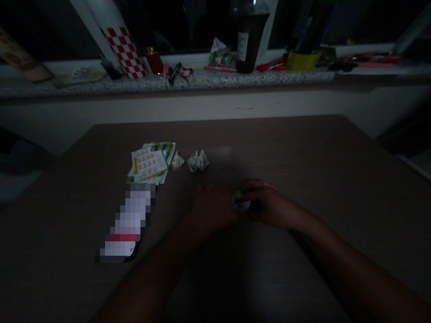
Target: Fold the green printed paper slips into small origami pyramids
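Note:
Between my hands, low over the table, is a small piece of printed paper (241,205), green and white, mostly covered by fingers. My left hand (215,206) is closed at its left side, its fingertips largely hidden behind the hand. From the right, my right hand (269,204) pinches the paper with curled fingers. Beyond my left hand sit two small folded paper pieces (198,161), pointed like origami, and a smaller folded paper (178,160) beside them. Further left lies a loose stack of printed sheets (150,163).
A phone (129,220) with a blurred screen lies left of my left arm. Behind the brown table (303,148), a granite windowsill (202,80) carries a red-and-white checkered bottle (124,51), a dark jar (251,45), a yellow container (303,61) and red pens. The room is dim.

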Demonstrator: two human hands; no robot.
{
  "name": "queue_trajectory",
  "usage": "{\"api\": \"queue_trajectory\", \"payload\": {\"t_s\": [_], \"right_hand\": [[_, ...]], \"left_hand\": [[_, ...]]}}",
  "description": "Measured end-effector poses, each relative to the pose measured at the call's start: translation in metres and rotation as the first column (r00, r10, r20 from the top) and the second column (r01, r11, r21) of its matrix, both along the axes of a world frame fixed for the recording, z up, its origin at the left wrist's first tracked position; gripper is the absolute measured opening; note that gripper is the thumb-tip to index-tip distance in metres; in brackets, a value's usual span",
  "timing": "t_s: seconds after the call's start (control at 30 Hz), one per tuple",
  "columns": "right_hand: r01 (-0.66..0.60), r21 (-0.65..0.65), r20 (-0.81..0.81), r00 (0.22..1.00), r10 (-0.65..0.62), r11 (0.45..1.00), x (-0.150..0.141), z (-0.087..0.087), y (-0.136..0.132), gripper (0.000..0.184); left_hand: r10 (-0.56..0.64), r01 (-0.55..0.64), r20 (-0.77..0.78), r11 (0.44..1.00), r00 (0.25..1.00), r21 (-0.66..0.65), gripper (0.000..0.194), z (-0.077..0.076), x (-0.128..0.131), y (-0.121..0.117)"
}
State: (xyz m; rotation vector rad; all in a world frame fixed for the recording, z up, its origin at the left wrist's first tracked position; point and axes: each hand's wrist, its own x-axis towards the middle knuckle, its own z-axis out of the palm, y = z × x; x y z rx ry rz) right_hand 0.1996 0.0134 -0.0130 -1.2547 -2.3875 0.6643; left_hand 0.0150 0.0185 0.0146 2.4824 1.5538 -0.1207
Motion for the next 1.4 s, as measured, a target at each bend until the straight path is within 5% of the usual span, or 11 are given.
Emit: {"api": "queue_trajectory", "payload": {"t_s": [0.53, 0.8, 1.0, 1.4], "right_hand": [[0.011, -0.017, -0.023, 1.0, -0.011, 1.0, 0.002, -0.002, -0.001, 0.038], [0.017, -0.017, -0.061, 0.998, -0.018, 1.0, 0.003, -0.001, -0.003, 0.046], [0.024, 0.004, -0.066, 0.998, -0.024, 1.0, 0.003, -0.003, -0.003, 0.042], [0.003, 0.0, -0.048, 0.999, -0.003, 1.0, 0.003, -0.002, -0.005, 0.048]], "left_hand": [[0.15, -0.132, 0.059, 0.961, 0.987, -0.243, 0.017, 0.004, -0.03, 0.016], [0.086, -0.09, 0.279, 0.996, 0.956, 0.001, 0.025, -0.007, -0.025, 0.001], [0.014, -0.047, 0.153, 0.976, 0.988, 0.213, 0.037, -0.017, -0.003, -0.014], [-0.043, 0.02, 0.076, 0.959, 0.996, 0.283, 0.023, -0.026, -0.008, -0.013]]}}
